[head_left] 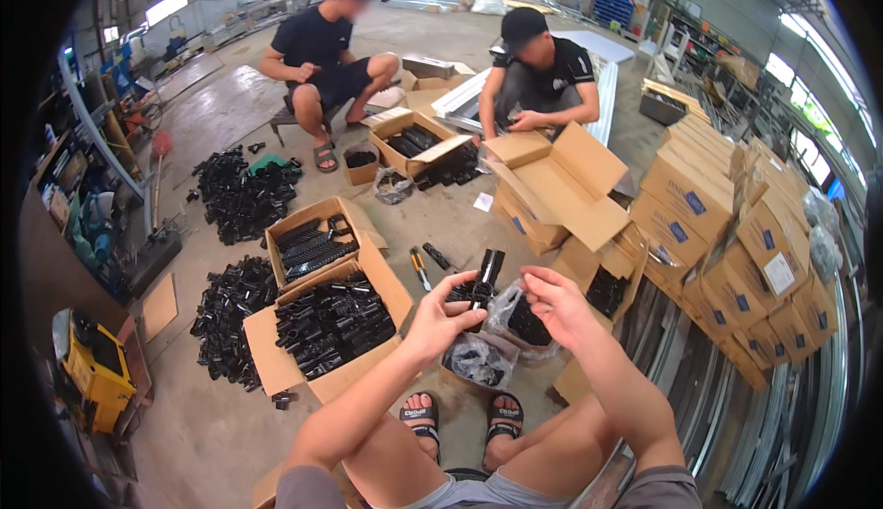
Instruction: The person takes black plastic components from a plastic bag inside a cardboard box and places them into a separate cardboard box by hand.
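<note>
My left hand grips a black tube fitting, which stands tilted up between thumb and fingers. To its right, my right hand is raised with thumb and fingertips drawn together; whatever is in them is too small to make out. Below both hands sit a small box lined with clear plastic and a plastic bag of small black parts. Left of my hands, an open carton is full of black fittings. A yellow-and-black hand tool lies on the floor just beyond my left hand.
Loose heaps of black fittings lie at the left. Two people sit across from me, one on a stool, one behind a large open carton. Stacked cartons and long metal profiles take up the right side.
</note>
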Available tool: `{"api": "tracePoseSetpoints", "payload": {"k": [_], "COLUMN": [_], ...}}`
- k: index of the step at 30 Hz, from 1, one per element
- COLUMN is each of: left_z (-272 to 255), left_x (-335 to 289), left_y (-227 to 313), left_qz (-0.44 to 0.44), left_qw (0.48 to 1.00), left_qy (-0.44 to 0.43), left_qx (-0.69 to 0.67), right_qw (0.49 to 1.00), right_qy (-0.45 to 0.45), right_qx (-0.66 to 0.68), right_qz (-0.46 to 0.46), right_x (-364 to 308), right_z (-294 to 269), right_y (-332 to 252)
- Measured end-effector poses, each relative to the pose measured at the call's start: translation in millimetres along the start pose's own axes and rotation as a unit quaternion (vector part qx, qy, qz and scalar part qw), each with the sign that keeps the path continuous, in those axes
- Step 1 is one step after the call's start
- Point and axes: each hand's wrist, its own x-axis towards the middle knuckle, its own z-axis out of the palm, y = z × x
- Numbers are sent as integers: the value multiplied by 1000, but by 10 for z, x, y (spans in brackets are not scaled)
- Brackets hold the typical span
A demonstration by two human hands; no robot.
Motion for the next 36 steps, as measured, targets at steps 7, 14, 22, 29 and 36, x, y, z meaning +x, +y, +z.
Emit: {"api": "tracePoseSetpoints", "payload": {"k": [7,14,22,29,36], "left_z": [101,145,252,282,258], "left_x": [-77,-15,88,99,93], "left_y": [138,131,25,28,8], "left_qz": [-59,-64,-52,-51,-49], "left_qw": [998,998,998,999,999], "left_qy": [-4,27,2,3,5], "left_qx": [-6,-9,18,9,4], "right_qw": [993,993,950,952,953], "right_qy": [-24,24,98,110,118], "right_qx": [94,-66,-175,-133,-128], "right_qz": [70,-91,-238,-252,-248], "right_x": [-46,5,93,147,135], "right_z": [149,168,92,93,144], "right_y": [286,406,461,500,490]}}
